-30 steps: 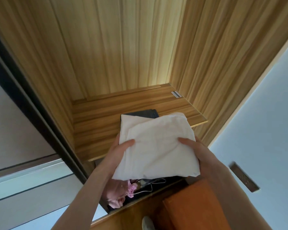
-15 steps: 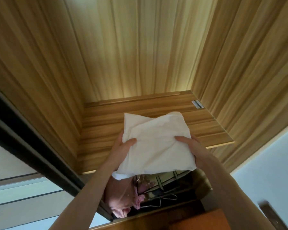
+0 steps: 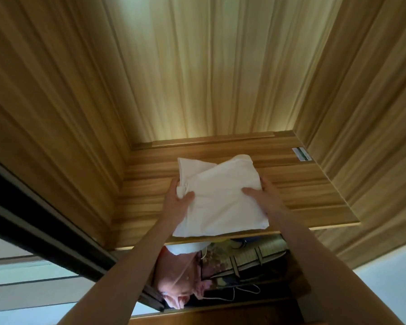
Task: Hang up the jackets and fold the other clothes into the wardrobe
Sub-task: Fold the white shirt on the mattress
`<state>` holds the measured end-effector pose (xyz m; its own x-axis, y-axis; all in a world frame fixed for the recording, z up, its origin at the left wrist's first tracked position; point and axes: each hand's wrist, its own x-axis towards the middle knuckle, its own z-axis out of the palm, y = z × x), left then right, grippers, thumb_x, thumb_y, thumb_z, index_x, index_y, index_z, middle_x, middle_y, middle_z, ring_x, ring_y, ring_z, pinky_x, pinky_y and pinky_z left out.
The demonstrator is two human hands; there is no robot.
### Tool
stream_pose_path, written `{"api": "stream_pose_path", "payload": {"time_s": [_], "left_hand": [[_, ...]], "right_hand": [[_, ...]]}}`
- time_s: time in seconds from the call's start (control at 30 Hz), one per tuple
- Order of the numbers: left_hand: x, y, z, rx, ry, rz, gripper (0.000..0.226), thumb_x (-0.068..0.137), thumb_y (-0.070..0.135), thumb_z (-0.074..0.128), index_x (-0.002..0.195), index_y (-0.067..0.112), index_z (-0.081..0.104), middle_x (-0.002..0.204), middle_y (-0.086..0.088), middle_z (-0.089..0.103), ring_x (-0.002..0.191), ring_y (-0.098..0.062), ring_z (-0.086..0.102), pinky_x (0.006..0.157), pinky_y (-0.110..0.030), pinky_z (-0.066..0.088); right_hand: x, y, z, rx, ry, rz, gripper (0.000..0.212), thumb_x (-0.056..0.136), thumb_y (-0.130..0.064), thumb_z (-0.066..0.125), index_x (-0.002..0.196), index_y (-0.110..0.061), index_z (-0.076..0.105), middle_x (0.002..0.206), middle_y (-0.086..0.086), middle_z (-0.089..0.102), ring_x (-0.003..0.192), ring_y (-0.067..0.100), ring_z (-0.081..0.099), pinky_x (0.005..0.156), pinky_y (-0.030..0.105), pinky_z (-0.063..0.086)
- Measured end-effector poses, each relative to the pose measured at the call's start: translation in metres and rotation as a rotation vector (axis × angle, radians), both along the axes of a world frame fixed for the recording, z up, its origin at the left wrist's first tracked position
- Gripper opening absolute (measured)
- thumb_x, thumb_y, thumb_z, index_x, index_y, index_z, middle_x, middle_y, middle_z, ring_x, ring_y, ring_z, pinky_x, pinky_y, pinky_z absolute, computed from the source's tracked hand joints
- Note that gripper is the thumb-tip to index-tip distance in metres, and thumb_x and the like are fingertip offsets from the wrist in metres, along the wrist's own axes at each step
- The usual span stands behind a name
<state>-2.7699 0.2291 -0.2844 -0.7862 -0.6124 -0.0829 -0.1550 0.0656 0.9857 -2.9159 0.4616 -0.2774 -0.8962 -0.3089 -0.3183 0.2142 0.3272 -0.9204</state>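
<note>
The wooden shelf (image 3: 309,186) sits inside the wardrobe, boxed in by the left side panel (image 3: 56,118), the back panel (image 3: 209,73) and the right side panel (image 3: 366,113); its front edge runs pale and straight from lower left to the right corner. Bare board shows to the left of the folded white garment (image 3: 223,198), behind it up to the back corner, and more widely to its right, where a small label (image 3: 301,154) lies near the right panel. The garment lies over the middle of the shelf, its near edge overhanging the front lip; whether it rests fully on the board or is partly lifted cannot be told. The left hand (image 3: 176,202) grips the garment's left edge, thumb on top and fingers curled under a bunched bit of cloth. The right hand (image 3: 263,198) holds the right edge, thumb laid flat on top and fingers tucked beneath. Both forearms reach up from the bottom of the view and are cut off there. Below the shelf, a pink garment (image 3: 176,277), a thin white cord (image 3: 234,294) and some dim patterned items crowd together, too dark to make out. A dark door frame (image 3: 45,228) slants across the lower left.
</note>
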Motion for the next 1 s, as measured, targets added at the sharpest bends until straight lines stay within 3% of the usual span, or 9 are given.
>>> {"api": "stream_pose_path", "payload": {"time_s": [0.13,0.37,0.43,0.5,0.57,0.63,0.73,0.87,1.0], "left_hand": [[-0.008,-0.002,-0.010,-0.021,-0.046,0.004,0.043,0.096,0.010,0.071,0.135,0.019,0.056,0.116,-0.001,0.069,0.103,-0.021,0.070,0.074,-0.028,0.060],[-0.017,-0.011,-0.023,0.034,-0.128,0.084,0.054,0.088,0.014,0.081,0.136,0.020,0.057,0.118,-0.001,0.068,0.106,-0.025,0.069,0.069,-0.027,0.058],[-0.015,-0.015,-0.023,0.009,-0.179,0.111,0.065,0.086,0.018,0.084,0.143,0.021,0.052,0.126,-0.006,0.066,0.107,-0.029,0.069,0.078,-0.040,0.063],[-0.011,-0.017,-0.022,-0.168,-0.303,0.126,0.074,0.087,0.030,0.082,0.150,0.024,0.043,0.136,-0.006,0.060,0.116,-0.029,0.063,0.092,-0.050,0.059],[-0.004,-0.014,-0.021,-0.505,-0.395,0.134,0.068,0.092,0.039,0.072,0.151,0.024,0.042,0.145,-0.003,0.051,0.130,-0.028,0.048,0.103,-0.048,0.050],[0.001,-0.006,-0.019,-0.779,-0.318,0.111,0.057,0.098,0.037,0.062,0.149,0.018,0.046,0.149,-0.005,0.048,0.136,-0.030,0.041,0.111,-0.049,0.042],[0.000,0.011,-0.019,-1.044,-0.244,-0.057,0.051,0.106,0.035,0.052,0.150,0.010,0.048,0.159,-0.013,0.045,0.149,-0.035,0.036,0.125,-0.051,0.025],[-0.004,0.025,-0.034,-1.074,-0.363,-0.266,0.064,0.111,0.047,0.033,0.166,0.017,0.019,0.174,-0.005,0.014,0.161,-0.022,0.006,0.131,-0.039,0.002],[-0.004,0.026,-0.048,-1.019,-0.446,-0.289,0.067,0.110,0.050,0.029,0.167,0.023,0.007,0.175,0.002,-0.002,0.161,-0.018,-0.004,0.130,-0.036,-0.001]], "right_hand": [[-0.013,-0.005,-0.013,0.037,-0.026,0.001,0.072,0.086,-0.034,0.081,0.150,-0.027,0.047,0.137,0.001,0.056,0.116,0.027,0.057,0.097,0.048,0.050],[-0.012,-0.013,-0.028,0.088,-0.002,-0.090,0.070,0.086,-0.025,0.082,0.148,-0.018,0.049,0.129,0.003,0.056,0.110,0.025,0.053,0.092,0.041,0.045],[-0.006,-0.015,-0.028,0.157,0.060,-0.125,0.069,0.086,-0.029,0.081,0.146,-0.016,0.048,0.132,0.007,0.059,0.115,0.030,0.058,0.093,0.043,0.049],[0.003,-0.018,-0.029,0.344,0.189,-0.127,0.066,0.090,-0.037,0.075,0.145,-0.015,0.044,0.136,0.009,0.057,0.122,0.035,0.057,0.095,0.046,0.049],[0.015,-0.019,-0.033,0.539,0.458,-0.097,0.056,0.098,-0.040,0.065,0.143,-0.013,0.044,0.141,0.012,0.050,0.128,0.037,0.052,0.101,0.049,0.046],[0.023,-0.018,-0.039,0.526,0.730,0.003,0.051,0.104,-0.040,0.055,0.146,-0.014,0.047,0.147,0.011,0.048,0.133,0.034,0.049,0.109,0.051,0.044],[0.025,-0.017,-0.047,0.531,0.838,0.279,0.063,0.106,-0.055,0.036,0.159,-0.021,0.038,0.168,0.002,0.032,0.156,0.024,0.028,0.125,0.050,0.027],[0.020,-0.013,-0.062,0.641,0.821,0.423,0.078,0.102,-0.069,0.016,0.167,-0.025,0.015,0.175,-0.004,0.011,0.161,0.014,0.003,0.129,0.038,0.002],[0.019,-0.008,-0.069,0.676,0.801,0.435,0.081,0.100,-0.072,0.013,0.168,-0.027,0.009,0.175,-0.007,0.006,0.161,0.012,0.000,0.130,0.038,0.003]]}}
